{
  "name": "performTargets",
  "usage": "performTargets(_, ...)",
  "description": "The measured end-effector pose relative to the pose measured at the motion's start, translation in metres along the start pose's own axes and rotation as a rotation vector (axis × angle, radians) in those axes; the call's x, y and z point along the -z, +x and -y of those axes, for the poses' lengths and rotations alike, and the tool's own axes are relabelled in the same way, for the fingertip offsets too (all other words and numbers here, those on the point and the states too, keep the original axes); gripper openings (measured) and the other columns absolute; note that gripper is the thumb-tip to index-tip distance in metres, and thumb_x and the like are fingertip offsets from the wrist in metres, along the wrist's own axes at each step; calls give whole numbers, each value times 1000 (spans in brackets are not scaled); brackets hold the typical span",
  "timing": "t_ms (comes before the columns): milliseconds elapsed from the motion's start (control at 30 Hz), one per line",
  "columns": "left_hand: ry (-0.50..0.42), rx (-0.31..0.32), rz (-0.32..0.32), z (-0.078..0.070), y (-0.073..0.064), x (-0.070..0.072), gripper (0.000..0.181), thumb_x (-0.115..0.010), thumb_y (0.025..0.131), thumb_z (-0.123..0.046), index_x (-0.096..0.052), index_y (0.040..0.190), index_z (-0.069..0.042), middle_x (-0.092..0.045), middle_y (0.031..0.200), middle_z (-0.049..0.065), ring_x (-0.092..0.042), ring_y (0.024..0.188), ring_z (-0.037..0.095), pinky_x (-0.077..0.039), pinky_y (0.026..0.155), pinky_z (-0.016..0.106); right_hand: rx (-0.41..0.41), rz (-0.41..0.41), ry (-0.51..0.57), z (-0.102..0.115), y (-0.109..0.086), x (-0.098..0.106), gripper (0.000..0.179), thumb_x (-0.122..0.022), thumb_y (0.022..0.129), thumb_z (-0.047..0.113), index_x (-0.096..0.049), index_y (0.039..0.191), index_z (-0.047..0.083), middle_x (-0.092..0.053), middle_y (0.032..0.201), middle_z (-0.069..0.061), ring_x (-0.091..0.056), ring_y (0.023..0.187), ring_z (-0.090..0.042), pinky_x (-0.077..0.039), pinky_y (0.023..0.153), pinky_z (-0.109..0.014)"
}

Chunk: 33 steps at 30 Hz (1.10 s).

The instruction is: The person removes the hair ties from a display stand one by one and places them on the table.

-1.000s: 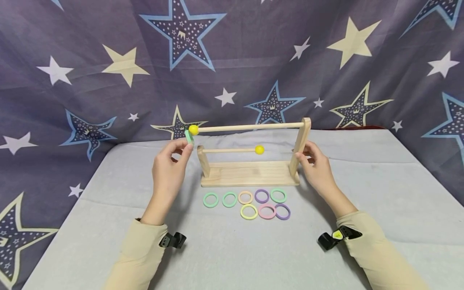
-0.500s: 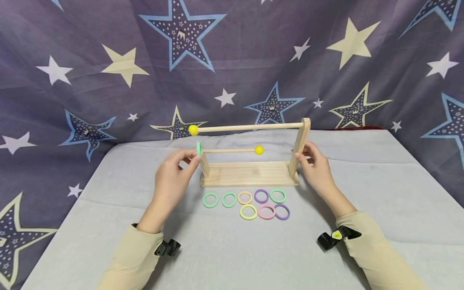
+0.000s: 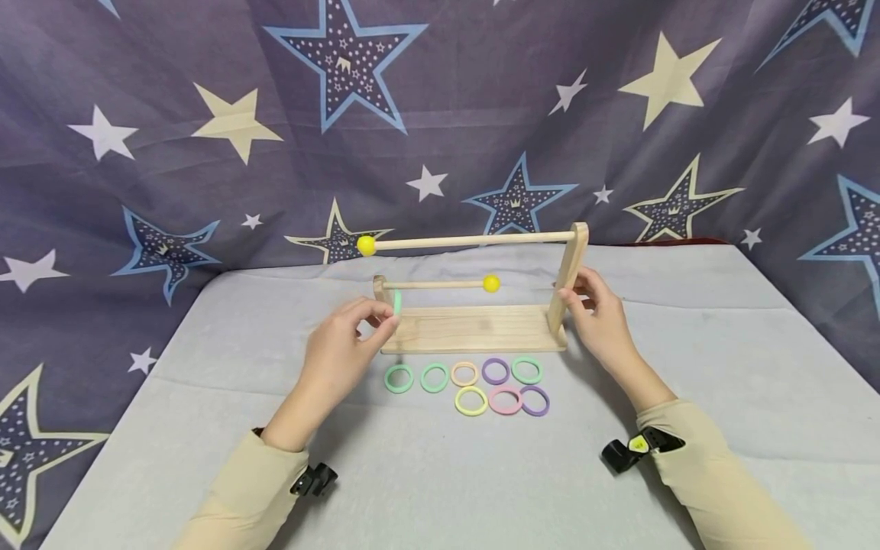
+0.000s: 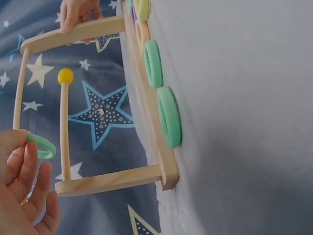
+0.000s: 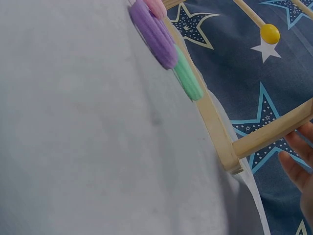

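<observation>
A wooden rack [image 3: 474,328] stands upright, with a long upper rod [image 3: 474,241] and a shorter lower rod [image 3: 440,285], each tipped by a yellow ball [image 3: 491,283]. Between thumb and index finger, my left hand [image 3: 347,336] pinches a green ring [image 3: 397,302] on edge, beside the rack's short left post [image 4: 112,181] and just below the lower rod in the head view. The left wrist view shows this ring [image 4: 45,146] at the fingertips. My right hand [image 3: 600,309] grips the tall right post [image 3: 569,279], thumb in front and the other fingers partly hidden behind.
In front of the base lie several loose rings: green [image 3: 435,378], peach [image 3: 464,374], yellow [image 3: 471,401], pink [image 3: 506,400] and purple [image 3: 496,371]. A grey cloth [image 3: 447,473] covers the table. A star-patterned curtain [image 3: 481,92] hangs behind.
My left hand, with the green ring, has come down from the upper rod's ball, past the short post's top, and to the right. My right hand stays on the tall post.
</observation>
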<state>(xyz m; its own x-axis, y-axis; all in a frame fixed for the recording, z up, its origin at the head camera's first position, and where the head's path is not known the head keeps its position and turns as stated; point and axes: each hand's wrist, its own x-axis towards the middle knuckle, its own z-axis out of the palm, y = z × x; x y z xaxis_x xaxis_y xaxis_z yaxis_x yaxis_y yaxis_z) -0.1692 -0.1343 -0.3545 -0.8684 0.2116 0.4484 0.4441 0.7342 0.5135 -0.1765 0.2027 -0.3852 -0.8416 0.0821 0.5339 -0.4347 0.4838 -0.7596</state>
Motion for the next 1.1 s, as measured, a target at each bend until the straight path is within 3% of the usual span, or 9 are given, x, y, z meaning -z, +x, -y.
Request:
performTargets(167, -19, -22, 57, 1, -3, -2, 9, -73, 91, -26, -73, 94, -18, -67, 90, -5, -60, 80, 16, -48, 69, 33, -8, 3, 3, 2, 0, 0, 29, -60, 94, -8, -54, 122, -13, -66, 103, -29, -53, 89, 10, -41, 73, -12)
performTargets(433, 53, -158, 261, 3, -8, -7, 8, -75, 90, -27, -72, 96, -23, -68, 96, -9, -62, 85, 12, -50, 71, 35, -2, 3, 2, 5, 0, 1, 29, -60, 93, -9, -54, 121, -15, -66, 102, -30, -52, 88, 10, -41, 73, -12)
performTargets(567, 58, -181, 348, 1, -10, -9, 9, -75, 90, -27, -72, 98, -25, -68, 94, -12, -61, 83, 7, -49, 69, 33, -6, 3, 2, 5, 0, 1, 30, -60, 94, -8, -54, 122, -14, -65, 102, -30, -52, 88, 10, -41, 73, -12)
performTargets(967, 37, -248, 418, 5, -13, -15, 10, -78, 87, -24, -73, 96, -26, -66, 96, -17, -62, 84, 5, -49, 70, 30, -5, 10, 10, 2, 0, 1, 30, -60, 94, -7, -54, 122, -14, -66, 103, -30, -53, 89, 9, -41, 73, -14)
performTargets(1100, 36, -241, 478, 6, -13, -15, 11, -77, 88, -25, -72, 97, -28, -64, 96, -18, -59, 86, 3, -48, 71, 30, -12, 11, 9, 1, 0, 1, 30, -60, 95, -6, -54, 123, -13, -65, 104, -29, -53, 89, 9, -41, 73, -14)
